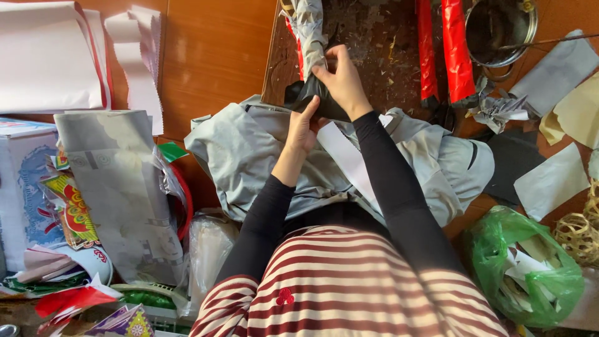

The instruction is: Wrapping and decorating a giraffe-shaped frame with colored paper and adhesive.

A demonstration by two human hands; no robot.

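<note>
Both my hands work on a paper-wrapped tube [310, 28] that lies on a worn wooden board [374, 43]. My right hand [340, 78] pinches a dark grey sheet of paper [309, 93] around the tube's near end. My left hand [304, 125] presses the same dark sheet from below with flat fingers. The tube is grey-white with a red strip showing beside it. A grey jacket [249, 150] lies over my lap under my forearms, with a white paper strip [349, 156] on it.
Two red foil-wrapped rods [443, 50] lie on the board beside a metal pot [499, 28]. Paper scraps lie at right, a green bag of scraps [530, 262] at lower right. White sheets [50, 56], a rolled grey printed sheet [118, 187] and colourful papers crowd the left.
</note>
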